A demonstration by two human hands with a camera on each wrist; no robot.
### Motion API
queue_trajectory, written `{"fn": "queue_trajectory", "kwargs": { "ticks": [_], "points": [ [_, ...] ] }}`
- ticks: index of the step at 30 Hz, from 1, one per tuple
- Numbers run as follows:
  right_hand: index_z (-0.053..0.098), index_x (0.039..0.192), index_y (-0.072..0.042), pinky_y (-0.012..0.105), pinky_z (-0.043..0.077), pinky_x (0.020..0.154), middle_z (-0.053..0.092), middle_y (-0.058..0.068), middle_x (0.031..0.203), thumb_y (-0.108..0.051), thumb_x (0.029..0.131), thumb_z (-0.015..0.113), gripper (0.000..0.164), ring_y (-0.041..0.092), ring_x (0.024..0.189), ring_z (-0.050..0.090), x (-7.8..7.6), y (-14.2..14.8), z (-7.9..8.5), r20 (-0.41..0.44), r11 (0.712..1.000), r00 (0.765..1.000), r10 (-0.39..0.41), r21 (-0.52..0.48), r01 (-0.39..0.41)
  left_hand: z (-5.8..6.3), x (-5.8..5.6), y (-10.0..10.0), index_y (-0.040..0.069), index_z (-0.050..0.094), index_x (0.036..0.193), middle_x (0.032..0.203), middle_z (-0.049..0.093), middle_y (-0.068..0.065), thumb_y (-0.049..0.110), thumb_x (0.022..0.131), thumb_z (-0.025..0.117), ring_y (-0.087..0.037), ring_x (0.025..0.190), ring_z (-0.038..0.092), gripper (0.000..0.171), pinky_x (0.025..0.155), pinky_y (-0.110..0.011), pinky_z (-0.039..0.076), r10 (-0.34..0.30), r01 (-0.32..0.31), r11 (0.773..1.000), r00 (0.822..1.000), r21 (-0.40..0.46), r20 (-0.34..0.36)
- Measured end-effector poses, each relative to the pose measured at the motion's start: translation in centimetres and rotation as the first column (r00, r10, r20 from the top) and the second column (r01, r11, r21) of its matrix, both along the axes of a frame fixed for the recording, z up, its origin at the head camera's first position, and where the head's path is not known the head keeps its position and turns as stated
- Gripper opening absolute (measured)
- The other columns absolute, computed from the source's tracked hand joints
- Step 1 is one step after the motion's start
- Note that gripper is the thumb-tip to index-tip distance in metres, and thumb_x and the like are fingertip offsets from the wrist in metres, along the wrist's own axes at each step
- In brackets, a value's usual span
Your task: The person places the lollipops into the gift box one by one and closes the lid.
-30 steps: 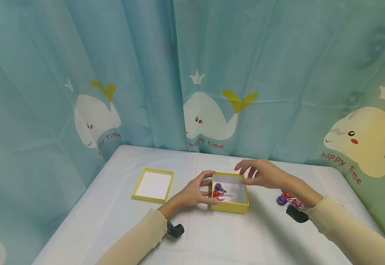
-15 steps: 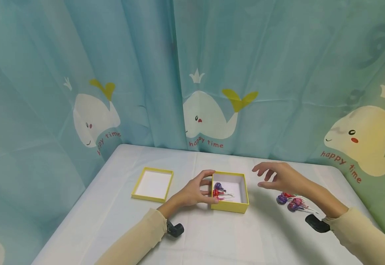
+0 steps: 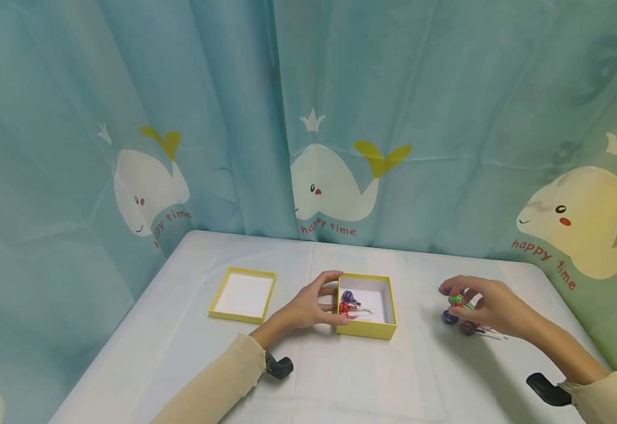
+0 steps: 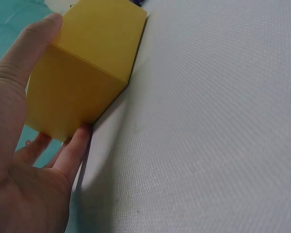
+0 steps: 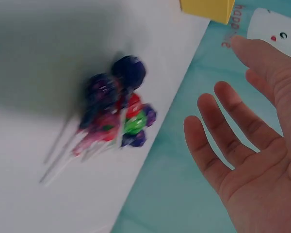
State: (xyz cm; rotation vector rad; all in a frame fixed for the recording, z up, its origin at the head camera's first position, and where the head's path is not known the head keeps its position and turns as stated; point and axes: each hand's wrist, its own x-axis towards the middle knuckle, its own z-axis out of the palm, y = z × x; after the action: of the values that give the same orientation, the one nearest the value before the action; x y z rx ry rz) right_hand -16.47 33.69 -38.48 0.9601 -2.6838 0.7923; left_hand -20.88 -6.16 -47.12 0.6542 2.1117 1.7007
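Note:
My left hand holds the left side of an open-topped yellow box, thumb at the front and fingers at the side. In the left wrist view the thumb and fingers span the box's yellow outside. Inside lie several wrapped lollipops, red and purple, against the left wall. At the right, my right hand hovers over a pile of lollipops, partly hiding it. The right wrist view shows that hand with spread fingers and nothing in it, beside the purple, pink, red and green lollipops.
A yellow-rimmed lid lies inside-up left of the box. All of this rests on a white-covered table. A blue-green curtain with whale prints hangs behind the table.
My right hand has moved from over the box's right edge rightward to the lollipop pile. The left hand keeps its hold on the box, and the lid stays put.

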Motion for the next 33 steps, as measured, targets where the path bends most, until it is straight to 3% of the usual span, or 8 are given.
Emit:
{"fn": "queue_trajectory", "kwargs": {
  "ticks": [12,21,33],
  "points": [
    [0.070,0.115,-0.008,0.024,0.055,0.057,0.067,-0.006,0.092,-0.004,0.072,0.092,0.048,0.006,0.076,0.063,1.7,3.2,-3.1,-0.075,0.995,0.992,-0.097,-0.028,0.095,0.0,0.1,0.0,0.028,0.038,0.155,0.164,0.032,-0.004,0.013,0.078,0.092,-0.027,0.143,0.045,0.095,0.104,-0.034,0.053,0.011,-0.011,1.000,1.000,0.010,0.021],
    [0.070,0.114,-0.005,0.018,0.050,0.057,0.064,-0.005,0.088,0.003,0.064,0.092,0.056,0.005,0.075,0.058,2.0,4.4,-5.7,-0.134,0.997,0.988,-0.076,-0.018,0.075,0.1,0.1,0.1,0.029,0.037,0.155,0.164,0.032,-0.004,0.014,0.079,0.091,-0.027,0.143,0.045,0.094,0.105,-0.034,0.053,0.008,-0.008,1.000,1.000,0.011,0.029],
    [0.074,0.102,-0.011,0.024,0.048,0.055,0.055,-0.009,0.085,-0.001,0.063,0.093,0.044,0.000,0.072,0.050,2.3,4.2,-7.3,-0.151,0.984,0.976,-0.156,0.057,0.166,0.1,0.1,0.1,0.027,0.037,0.155,0.164,0.032,-0.005,0.012,0.078,0.091,-0.027,0.142,0.045,0.095,0.105,-0.034,0.053,0.008,-0.009,1.000,0.999,0.013,0.034]
  ]
}}
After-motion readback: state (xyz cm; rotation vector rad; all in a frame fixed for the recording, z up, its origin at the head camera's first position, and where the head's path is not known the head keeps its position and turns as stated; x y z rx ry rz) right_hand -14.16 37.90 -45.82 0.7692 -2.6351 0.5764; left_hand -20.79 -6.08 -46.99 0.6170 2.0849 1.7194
